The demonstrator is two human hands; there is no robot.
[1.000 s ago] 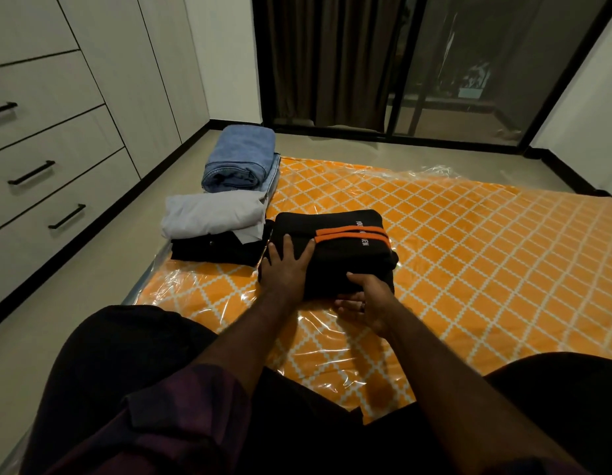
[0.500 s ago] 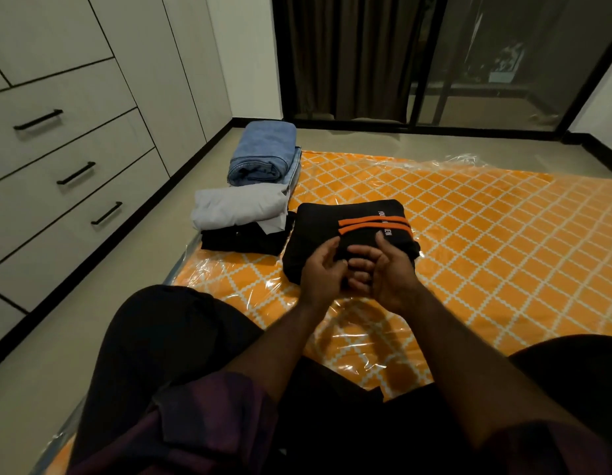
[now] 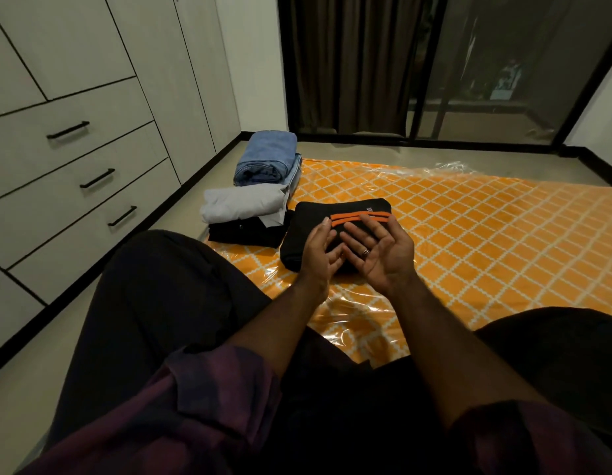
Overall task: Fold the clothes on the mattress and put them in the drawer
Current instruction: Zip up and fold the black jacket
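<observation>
Black orange-striped folded garment (image 3: 306,219) looks done; my left hand (image 3: 319,258) and right hand (image 3: 383,255) hover empty, spread; closed white drawer (image 3: 102,166) needs opening.

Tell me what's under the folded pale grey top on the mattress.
A folded black garment lies directly under the pale grey top, only its edges showing. Whether it is one piece or several is covered.

Readable text: none | black folded garment (image 3: 304,217) in front of me | small white print above its orange stripes (image 3: 347,217), too blurred to make out
</observation>
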